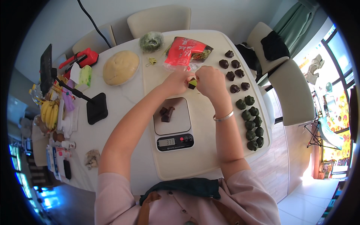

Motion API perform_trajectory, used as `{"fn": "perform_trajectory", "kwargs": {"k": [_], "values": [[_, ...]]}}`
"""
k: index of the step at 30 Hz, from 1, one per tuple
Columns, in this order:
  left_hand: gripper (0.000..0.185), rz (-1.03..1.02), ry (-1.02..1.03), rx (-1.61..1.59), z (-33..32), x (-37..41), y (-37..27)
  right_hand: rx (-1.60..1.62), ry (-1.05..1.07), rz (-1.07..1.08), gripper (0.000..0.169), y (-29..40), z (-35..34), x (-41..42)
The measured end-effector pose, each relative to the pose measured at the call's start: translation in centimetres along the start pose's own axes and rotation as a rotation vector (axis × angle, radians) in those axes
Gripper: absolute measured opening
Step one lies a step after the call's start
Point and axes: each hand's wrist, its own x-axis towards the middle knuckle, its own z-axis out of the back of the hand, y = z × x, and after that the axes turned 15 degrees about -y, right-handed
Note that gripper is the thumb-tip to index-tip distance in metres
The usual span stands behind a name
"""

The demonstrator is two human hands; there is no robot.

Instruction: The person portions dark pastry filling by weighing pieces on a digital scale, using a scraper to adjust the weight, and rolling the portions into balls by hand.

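Note:
Both hands meet over the beige mat [180, 166], just in front of a red printed plastic bag [180, 52]. Between them are a small dark piece [192, 86] and something flat and yellow-green [193, 82], perhaps a clip. My left hand [177, 81] has its fingers closed around the dark piece. My right hand [211, 81] is a fist at the yellow-green thing; its fingertips are hidden. Nearer me, a digital kitchen scale [172, 130] bears dark brown chunks [168, 114]. Dark brown lumps [234, 89] and dark green lumps [249, 125] line the mat's right side.
Left of the mat are a bowl of yellowish dough [121, 67], a black stand [97, 108] and bananas [50, 114]. A wrapped green mass [151, 42] and a yellow binder clip [152, 61] lie near the far edge. Chairs [159, 21] surround the table.

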Motion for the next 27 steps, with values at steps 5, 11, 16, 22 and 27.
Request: {"fn": "perform_trajectory", "kwargs": {"k": [5, 11, 16, 22, 27], "values": [[0.019, 0.037, -0.076, 0.259, -0.8, -0.4, -0.8, -0.106, 0.084, 0.133, 0.008, 2.5, -0.7, -0.1], [0.026, 0.079, -0.031, 0.327, -0.9, -0.1, -2.0, -0.079, 0.022, 0.2, 0.006, 1.1, -1.0, -0.6], [0.041, 0.244, -0.002, 0.349, -0.9, 0.1, -2.3, 0.037, 0.021, 0.055, 0.004, -0.4, 1.3, -0.2], [0.057, 0.332, -0.044, 0.406, 0.9, -0.6, -2.9, 0.179, 0.006, -0.161, 0.007, -3.2, 6.1, -0.1], [0.034, 0.531, 0.012, 0.319, 4.1, -0.4, -4.3, 0.226, -0.009, -0.212, 0.008, -4.4, 7.0, -0.2]]}}
